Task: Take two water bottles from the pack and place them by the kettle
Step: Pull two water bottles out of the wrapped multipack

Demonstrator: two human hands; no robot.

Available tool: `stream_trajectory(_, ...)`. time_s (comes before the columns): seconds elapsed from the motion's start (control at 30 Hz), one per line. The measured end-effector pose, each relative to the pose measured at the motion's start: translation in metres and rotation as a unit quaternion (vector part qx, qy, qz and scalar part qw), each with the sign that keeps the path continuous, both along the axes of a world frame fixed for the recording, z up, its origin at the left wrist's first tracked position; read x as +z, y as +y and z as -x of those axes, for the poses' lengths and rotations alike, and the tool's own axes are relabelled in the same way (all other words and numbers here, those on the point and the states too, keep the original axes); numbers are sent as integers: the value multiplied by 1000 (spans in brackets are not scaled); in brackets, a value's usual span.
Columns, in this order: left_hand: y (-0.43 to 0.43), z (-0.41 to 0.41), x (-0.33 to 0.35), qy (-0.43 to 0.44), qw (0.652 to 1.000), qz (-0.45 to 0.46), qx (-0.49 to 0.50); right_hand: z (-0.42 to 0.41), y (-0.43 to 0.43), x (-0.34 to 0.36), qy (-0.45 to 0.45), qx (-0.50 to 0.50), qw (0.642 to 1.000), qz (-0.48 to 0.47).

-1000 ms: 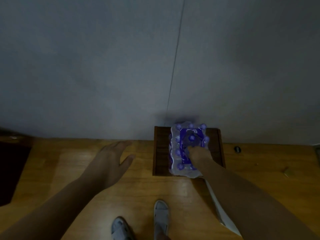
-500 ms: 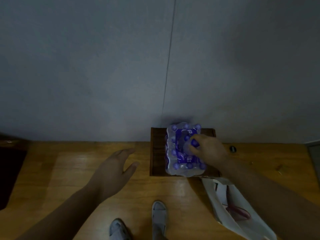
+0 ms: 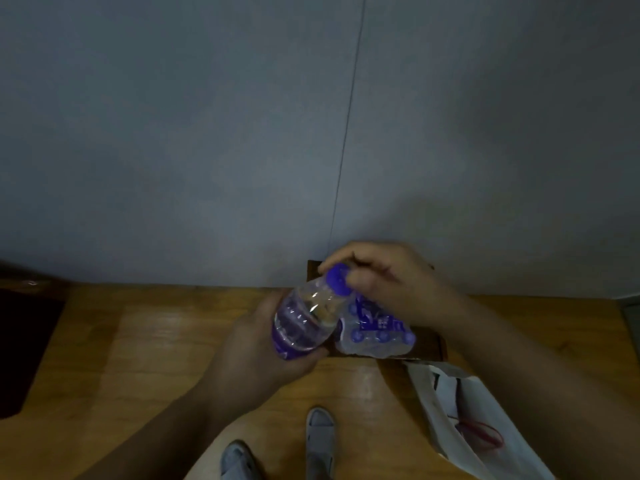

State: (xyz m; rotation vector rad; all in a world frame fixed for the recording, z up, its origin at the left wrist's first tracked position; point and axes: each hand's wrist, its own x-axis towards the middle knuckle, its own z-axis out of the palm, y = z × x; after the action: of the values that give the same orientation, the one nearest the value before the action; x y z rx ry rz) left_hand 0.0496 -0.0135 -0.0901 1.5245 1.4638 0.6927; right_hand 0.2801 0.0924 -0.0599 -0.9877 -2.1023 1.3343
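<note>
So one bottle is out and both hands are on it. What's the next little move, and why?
Probably the right hand lets go of the cap and reaches back to the pack for a second bottle. The left hand already cradles the bottle body, so it looks able to hold it alone.

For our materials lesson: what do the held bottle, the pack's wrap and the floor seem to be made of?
Bottle: clear, glossy plastic, seemingly; see-through ribbed wall, purple cap.
Pack wrap: thin clear plastic film, probably; it clings over the caps.
Floor: wood or wood-look laminate, slightly shiny; grain lines and soft glare.
</note>
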Motion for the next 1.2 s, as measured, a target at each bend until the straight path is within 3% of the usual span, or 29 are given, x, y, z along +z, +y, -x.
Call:
stream_trajectory(0.07, -10, 12, -5, 9, 1000, -3, 28, -9, 26, -49, -68, -49, 996, 12)
stream_trajectory(0.1, -14, 17, -8, 19, 999, -6, 37, -17, 39, -81, -145, -75, 987, -5)
stream_trajectory(0.17, -23, 29, -15, 32, 998, -7, 52, -34, 58, -149, -347, -87, 933, -30)
stream_trajectory(0.23, -31, 38, -23, 37, 997, -4, 67, -48, 61, -202, -484, -38, 874, -17)
stream_trajectory(0.33, -42, 48, -34, 50, 995, 0, 86, -53, 53, -241, -547, 13, 837, 5)
stream_trajectory(0.57, -52, 59, -45, 43, 995, 1, 93, -42, 61, -269, -599, 29, 800, 17)
stream_trajectory(0.63, -54, 62, -46, 41, 995, -3, 94, -37, 73, -275, -635, 46, 771, 32)
stream_trajectory(0.73, -57, 65, -49, 34, 995, -3, 97, -35, 77, -286, -627, -12, 778, 44)
stream_trajectory(0.83, -60, 69, -47, 36, 994, -11, 102, -39, 65, -274, -562, -88, 821, 53)
stream_trajectory(0.93, -62, 72, -41, 33, 994, -18, 106, -50, 56, -248, -530, -87, 843, 26)
stream_trajectory(1.2, -70, 89, -10, 37, 988, -57, 137, -45, 37, -114, -364, -196, 908, -66)
